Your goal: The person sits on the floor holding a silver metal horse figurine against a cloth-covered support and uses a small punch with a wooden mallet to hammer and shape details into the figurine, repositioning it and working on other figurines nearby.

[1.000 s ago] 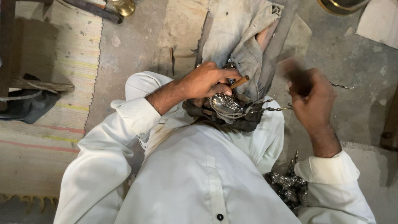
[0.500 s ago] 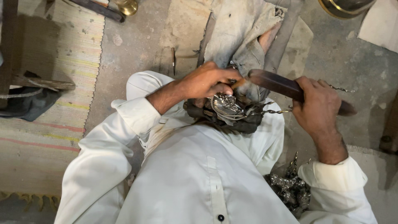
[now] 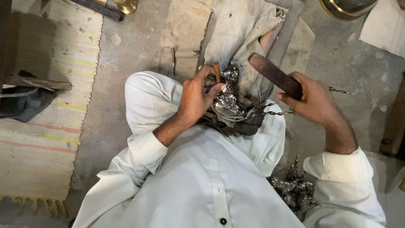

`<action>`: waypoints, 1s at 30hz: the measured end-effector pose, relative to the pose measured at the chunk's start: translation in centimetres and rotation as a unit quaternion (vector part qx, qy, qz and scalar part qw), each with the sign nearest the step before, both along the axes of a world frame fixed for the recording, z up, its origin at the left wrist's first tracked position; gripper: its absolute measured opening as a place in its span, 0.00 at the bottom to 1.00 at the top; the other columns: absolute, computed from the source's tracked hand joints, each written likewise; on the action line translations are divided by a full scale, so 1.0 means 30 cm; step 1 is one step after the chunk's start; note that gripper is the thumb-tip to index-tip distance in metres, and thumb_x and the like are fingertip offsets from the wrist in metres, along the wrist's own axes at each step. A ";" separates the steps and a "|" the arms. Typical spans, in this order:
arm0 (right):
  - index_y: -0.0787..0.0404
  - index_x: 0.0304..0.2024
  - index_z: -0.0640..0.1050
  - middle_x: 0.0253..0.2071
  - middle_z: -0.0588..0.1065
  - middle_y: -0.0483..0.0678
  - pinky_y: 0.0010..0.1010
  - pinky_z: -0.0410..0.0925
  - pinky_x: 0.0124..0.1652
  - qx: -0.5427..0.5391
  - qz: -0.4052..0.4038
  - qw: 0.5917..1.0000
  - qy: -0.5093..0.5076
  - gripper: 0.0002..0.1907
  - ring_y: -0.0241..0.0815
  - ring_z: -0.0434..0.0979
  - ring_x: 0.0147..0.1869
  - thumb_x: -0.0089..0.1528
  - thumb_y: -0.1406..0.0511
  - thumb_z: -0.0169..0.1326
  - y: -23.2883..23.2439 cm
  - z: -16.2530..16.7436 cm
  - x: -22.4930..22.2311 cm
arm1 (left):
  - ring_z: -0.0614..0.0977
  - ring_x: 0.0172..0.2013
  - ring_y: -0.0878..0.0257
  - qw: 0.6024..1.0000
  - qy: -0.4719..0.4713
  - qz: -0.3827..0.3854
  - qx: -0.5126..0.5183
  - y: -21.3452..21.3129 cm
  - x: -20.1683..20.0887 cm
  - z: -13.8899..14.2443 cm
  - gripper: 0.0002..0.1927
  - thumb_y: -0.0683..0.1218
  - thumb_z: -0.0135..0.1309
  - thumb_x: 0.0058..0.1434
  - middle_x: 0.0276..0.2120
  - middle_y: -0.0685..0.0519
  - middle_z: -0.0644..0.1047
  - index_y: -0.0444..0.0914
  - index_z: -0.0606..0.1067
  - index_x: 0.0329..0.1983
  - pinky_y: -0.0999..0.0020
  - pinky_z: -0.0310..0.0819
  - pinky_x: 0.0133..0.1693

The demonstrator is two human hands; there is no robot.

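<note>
I sit on the floor in white clothes. My left hand holds a thin punch upright against an ornate silver metal piece that rests on my lap over a dark cloth. My right hand grips a dark wooden mallet, raised to the right of the silver piece and slanting up to the left. Twisted silver wires stick out from the piece toward my right hand.
A dirty grey cloth lies ahead on the concrete floor. A striped woven mat covers the left. More silver pieces lie heaped by my right side. A brass vessel is at the top right, a loose chisel near my knee.
My right hand lifted the mallet from down near the punch to a raised position. My left hand stayed on the punch and the silver piece.
</note>
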State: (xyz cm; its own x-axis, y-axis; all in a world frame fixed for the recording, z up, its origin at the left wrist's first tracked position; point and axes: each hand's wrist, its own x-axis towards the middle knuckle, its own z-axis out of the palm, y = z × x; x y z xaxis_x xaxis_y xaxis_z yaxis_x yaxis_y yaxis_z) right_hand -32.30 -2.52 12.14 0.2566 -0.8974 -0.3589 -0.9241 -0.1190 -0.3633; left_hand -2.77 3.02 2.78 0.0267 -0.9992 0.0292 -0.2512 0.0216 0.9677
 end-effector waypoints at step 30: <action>0.54 0.50 0.79 0.30 0.79 0.51 0.47 0.70 0.37 -0.242 0.317 0.907 0.135 0.20 0.56 0.81 0.37 0.55 0.65 0.64 -0.235 0.199 0.257 | 0.85 0.24 0.60 0.999 -0.007 0.024 -0.040 0.003 -0.031 -0.022 0.19 0.46 0.64 0.64 0.25 0.47 0.82 0.34 0.70 0.50 0.65 0.74 0.26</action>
State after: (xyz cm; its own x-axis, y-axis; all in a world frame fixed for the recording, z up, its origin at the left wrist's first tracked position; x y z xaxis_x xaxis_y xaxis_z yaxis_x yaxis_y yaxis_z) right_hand -24.61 -9.57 18.12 0.7371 -0.6699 -0.0888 -0.6621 -0.7422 0.1036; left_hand -3.70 3.12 2.13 0.0729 -0.9913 0.1096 -0.2673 0.0865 0.9597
